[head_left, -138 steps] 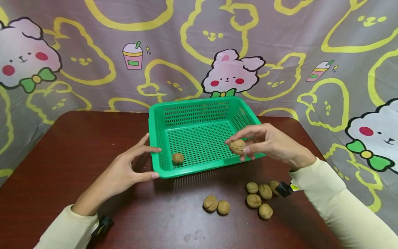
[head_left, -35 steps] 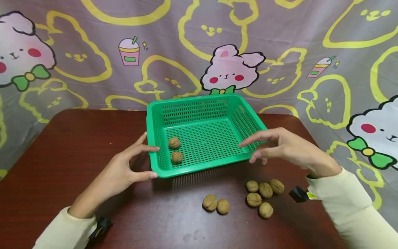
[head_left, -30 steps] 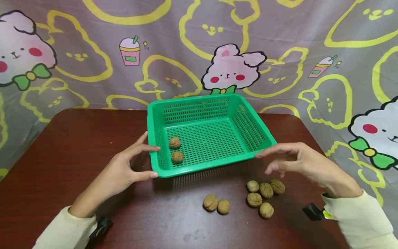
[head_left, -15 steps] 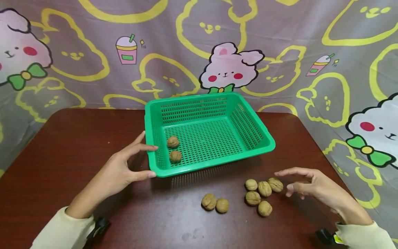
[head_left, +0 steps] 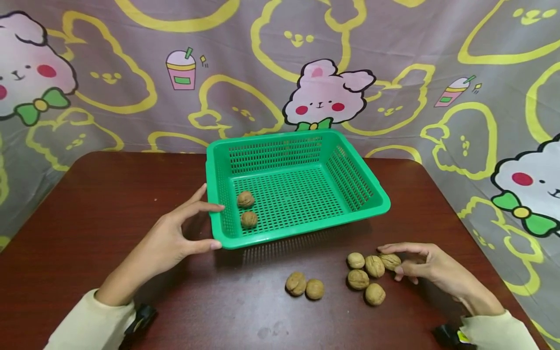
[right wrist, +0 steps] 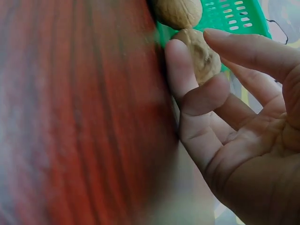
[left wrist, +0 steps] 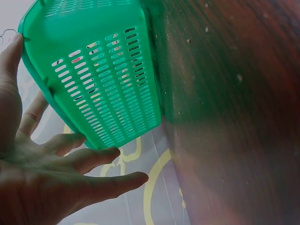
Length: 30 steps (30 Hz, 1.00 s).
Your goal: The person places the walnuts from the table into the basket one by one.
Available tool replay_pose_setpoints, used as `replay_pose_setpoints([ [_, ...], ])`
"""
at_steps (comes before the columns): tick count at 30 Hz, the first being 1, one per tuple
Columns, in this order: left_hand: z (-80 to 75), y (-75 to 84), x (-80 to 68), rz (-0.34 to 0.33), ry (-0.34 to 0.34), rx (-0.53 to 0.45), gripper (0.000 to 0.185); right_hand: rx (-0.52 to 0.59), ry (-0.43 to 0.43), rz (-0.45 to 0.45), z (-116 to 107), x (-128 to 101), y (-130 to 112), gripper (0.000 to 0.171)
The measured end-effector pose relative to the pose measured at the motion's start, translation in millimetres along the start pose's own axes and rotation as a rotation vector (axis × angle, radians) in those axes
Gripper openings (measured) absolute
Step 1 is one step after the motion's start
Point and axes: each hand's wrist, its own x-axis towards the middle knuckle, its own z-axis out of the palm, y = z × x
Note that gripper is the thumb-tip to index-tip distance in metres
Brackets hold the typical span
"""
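Note:
A green plastic basket stands on the table, with two walnuts, a rear walnut and a front walnut, at its left end. My left hand touches the basket's left rim, index finger over the edge, thumb at the front corner. In the left wrist view, the other fingers stretch out straight beside the basket wall. At the right of a loose cluster, my right hand pinches the rightmost walnut between thumb and fingers. In the right wrist view this walnut sits between curled fingers, partly covered.
Beside the right hand lie several walnuts. A pair of walnuts rests in front of the basket. The dark red table has its right edge beyond the right hand. A printed curtain hangs behind.
A second walnut now lies in the basket, released by the right hand. That hand has moved down and right to the cluster and taken the rightmost walnut. The left hand stays put.

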Motion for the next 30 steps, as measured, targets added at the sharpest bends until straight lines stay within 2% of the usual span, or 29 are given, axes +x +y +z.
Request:
replay_pose_setpoints([
  [8,-1.9,3.3,-0.2,0.014,0.001,-0.014,0.062,-0.110,0.105,0.005,7,1,-3,0.037],
  [12,-1.9,2.8,0.1,0.013,-0.001,-0.017,0.063,-0.146,0.153,0.016,9,-2,-13,0.037],
  [18,-2.2,3.3,-1.0,0.006,0.000,-0.016,0.062,-0.198,0.146,-0.022,10,-3,-43,0.038],
  [24,-2.4,3.6,-0.3,0.004,0.002,-0.007,0.063,-0.251,0.191,-0.019,15,8,-80,0.038],
  [27,-2.5,3.4,-0.3,0.002,0.000,-0.005,0.063,-0.223,0.207,-0.019,20,23,-99,0.037],
  [30,-2.2,3.2,-0.4,0.003,0.000,-0.007,0.063,-0.133,0.201,-0.073,26,44,-117,0.036],
])
